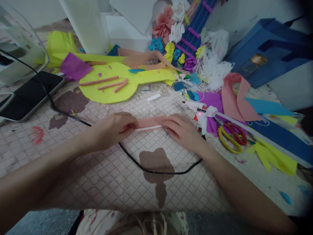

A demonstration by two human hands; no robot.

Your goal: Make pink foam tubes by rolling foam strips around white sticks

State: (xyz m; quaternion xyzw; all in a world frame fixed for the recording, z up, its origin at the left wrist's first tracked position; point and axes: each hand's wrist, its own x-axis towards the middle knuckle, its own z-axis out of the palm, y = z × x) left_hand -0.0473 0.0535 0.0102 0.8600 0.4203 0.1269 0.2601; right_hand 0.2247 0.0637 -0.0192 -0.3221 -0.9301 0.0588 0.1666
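Note:
A strip of pink paper [151,122] lies low over the tablecloth, with a narrow white strip [149,128] along its near edge. At its left end, my left hand [119,127] pinches the paper between thumb and fingers. My right hand [179,129] has the other end, fingers bent over it. Both strips are stretched between the two hands. Just right of my right hand lies a white glue gun [201,114] with a small red light on. Beyond the hands is a yellow guitar-shaped cutout [110,93] with thin pink paper rolls [99,81] on it.
A black cable [156,172] loops across the tablecloth beneath my forearms. Scissors [230,140] with yellow and red handles lie at right, near a blue bag [266,52]. Paper flowers [165,23] and white string [215,71] are piled at the back. A phone [31,94] rests at left.

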